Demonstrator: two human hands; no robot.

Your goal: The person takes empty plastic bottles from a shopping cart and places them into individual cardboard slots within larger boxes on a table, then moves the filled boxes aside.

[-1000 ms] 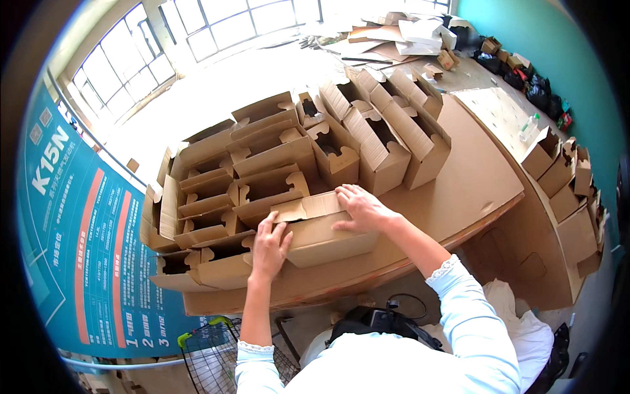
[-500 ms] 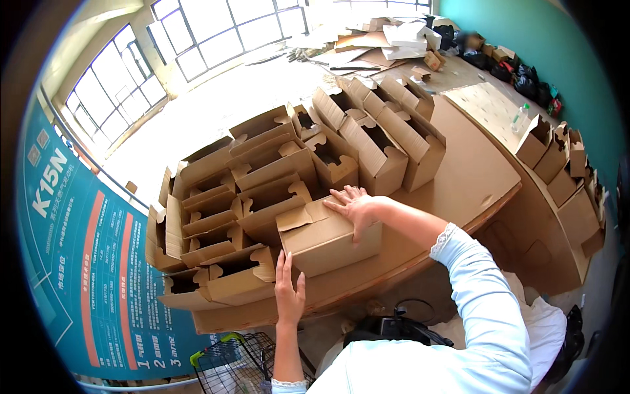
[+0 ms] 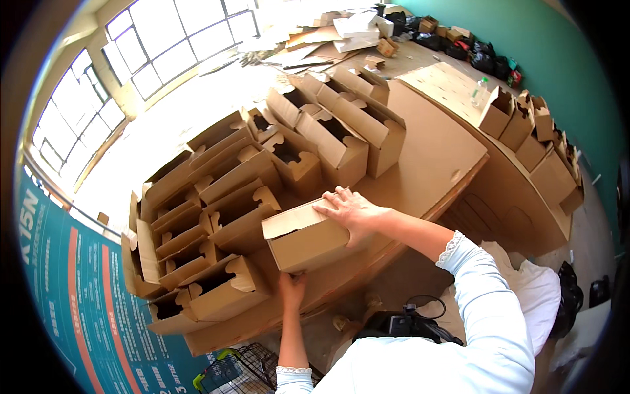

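A closed brown cardboard box (image 3: 305, 238) is between my hands at the near edge of the cardboard-covered table, slightly tilted. My right hand (image 3: 351, 213) grips its right end, fingers over the top and thumb down the near side. My left hand (image 3: 293, 289) holds the box's lower left corner from beneath; those fingertips are hidden under it. Left of this box stands an open-topped box (image 3: 230, 289) with its flaps up. Behind it, rows of similar open boxes (image 3: 243, 210) are packed close together.
Bare cardboard (image 3: 436, 141) covers the table to the right. Farther right, another board-topped table holds more small boxes (image 3: 551, 171) and a clear bottle (image 3: 479, 90). Below are a wire basket (image 3: 252, 364) and a black bag (image 3: 394, 325). A blue printed banner (image 3: 72, 295) stands left.
My left hand has gone from the box's left side to beneath its lower corner. The box has tilted and appears raised, its right end still in my right hand. The view has shifted.
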